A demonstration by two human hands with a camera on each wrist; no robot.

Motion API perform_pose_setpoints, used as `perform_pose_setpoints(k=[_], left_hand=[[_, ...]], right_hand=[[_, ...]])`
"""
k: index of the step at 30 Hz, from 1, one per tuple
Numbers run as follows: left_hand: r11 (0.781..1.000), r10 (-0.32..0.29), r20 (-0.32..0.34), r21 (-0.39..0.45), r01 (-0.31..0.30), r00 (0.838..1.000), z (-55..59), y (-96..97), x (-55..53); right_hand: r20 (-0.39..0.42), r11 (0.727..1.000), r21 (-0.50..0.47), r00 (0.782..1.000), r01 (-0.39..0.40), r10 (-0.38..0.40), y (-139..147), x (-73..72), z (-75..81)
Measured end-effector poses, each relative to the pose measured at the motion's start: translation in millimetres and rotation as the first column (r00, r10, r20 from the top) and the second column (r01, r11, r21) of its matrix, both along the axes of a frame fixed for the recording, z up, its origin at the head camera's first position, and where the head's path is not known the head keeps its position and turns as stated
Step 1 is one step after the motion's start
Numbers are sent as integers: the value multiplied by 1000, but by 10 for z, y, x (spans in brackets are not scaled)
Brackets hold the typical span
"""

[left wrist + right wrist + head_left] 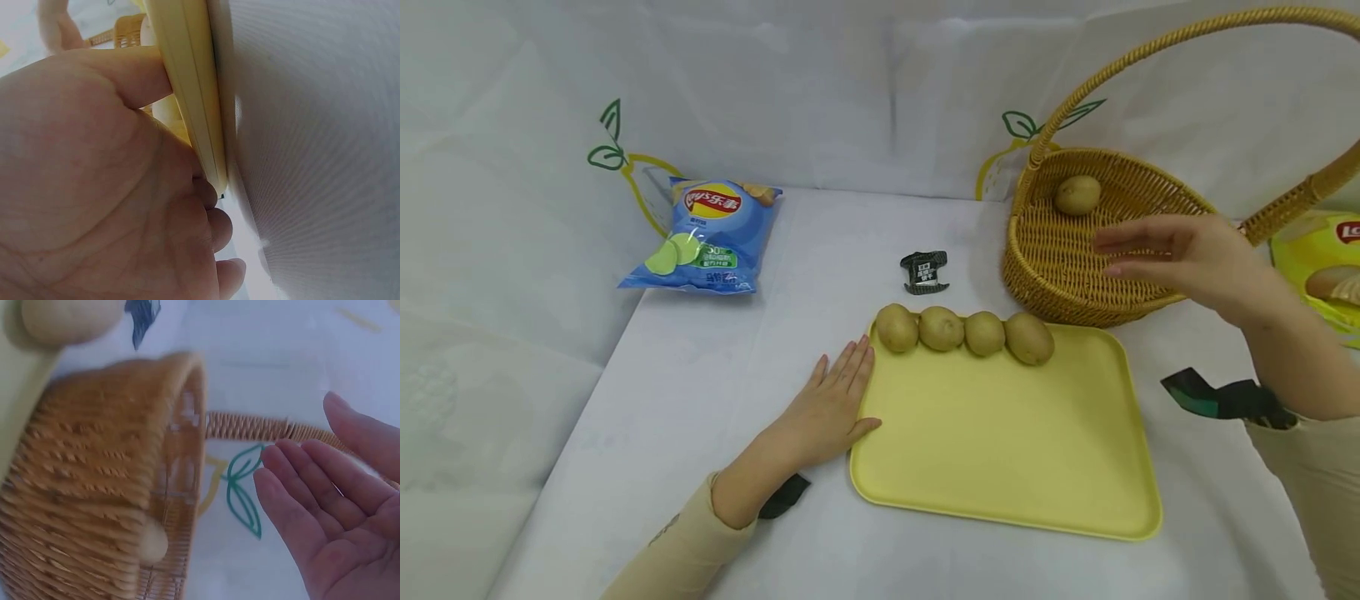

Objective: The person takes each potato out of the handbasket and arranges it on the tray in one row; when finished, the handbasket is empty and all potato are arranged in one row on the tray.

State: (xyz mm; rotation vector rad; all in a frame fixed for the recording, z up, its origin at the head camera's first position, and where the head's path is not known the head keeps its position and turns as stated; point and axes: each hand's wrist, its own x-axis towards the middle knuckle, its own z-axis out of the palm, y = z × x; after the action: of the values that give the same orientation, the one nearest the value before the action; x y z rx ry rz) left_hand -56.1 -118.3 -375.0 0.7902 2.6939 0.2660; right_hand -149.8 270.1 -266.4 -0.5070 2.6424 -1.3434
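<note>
My left hand (830,408) rests at the left edge of a yellow tray (1000,450), fingers straight and thumb over the rim. In the left wrist view the thumb and fingers touch the tray's side (190,81). Several potatoes (983,333) lie in a row along the tray's far edge. Over the near right side of a wicker basket (1037,279) hovers my right hand (1198,258), its fingers extended and nothing between them. One potato (1078,195) sits inside the basket, toward its back left; the right wrist view shows this potato (153,542) partly behind the rim.
A blue chip bag (718,237) lies at the back left. One small black packet (924,272) is behind the tray. The basket's tall handle (1150,54) arches over the back right, and a yellow-green chip bag (1318,258) stands beyond the right hand.
</note>
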Motion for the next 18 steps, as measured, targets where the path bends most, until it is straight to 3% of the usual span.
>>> perform_pose_setpoints(k=[4,8,18], left_hand=[[1000,-2,-4,4,2,1000,-9,2,-2],[1000,-1,-4,-2,1,1000,-4,6,0],[1000,4,-1,-11,-4,1000,10,3,21]], right_hand=[[21,990,94,994,107,-110,82,-264,55],[45,973,164,984,162,-171,146,-484,74],[115,965,134,964,224,-240,196,-850,19]])
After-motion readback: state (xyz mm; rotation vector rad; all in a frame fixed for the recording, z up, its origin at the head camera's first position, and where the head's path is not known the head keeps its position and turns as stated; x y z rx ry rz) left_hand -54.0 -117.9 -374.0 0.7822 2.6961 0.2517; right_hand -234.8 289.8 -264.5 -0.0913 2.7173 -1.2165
